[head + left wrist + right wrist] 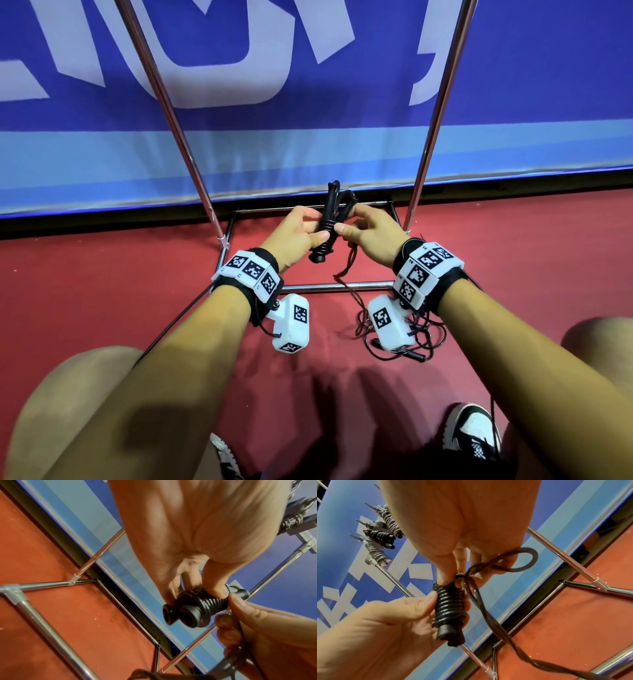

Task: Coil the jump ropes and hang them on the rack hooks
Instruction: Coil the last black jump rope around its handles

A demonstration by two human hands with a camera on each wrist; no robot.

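Black jump rope [327, 222] handles paired, cord wound round them — gripped by left hand [297, 236], cord pinched by right hand [371, 233], above the rack [310, 287] base. Behind: blue banner [308, 85] (white lettering unreadable).

Count, all views: two hands, left hand [297, 236] and right hand [371, 236]; two black handles [185, 613] side by side, one cord [485, 609] wound round them; three wound rope bundles [379, 536] on the rack hooks; one loose rope tangle [416, 337] on the floor; two upright rack poles [164, 102]; two shoes [471, 430].
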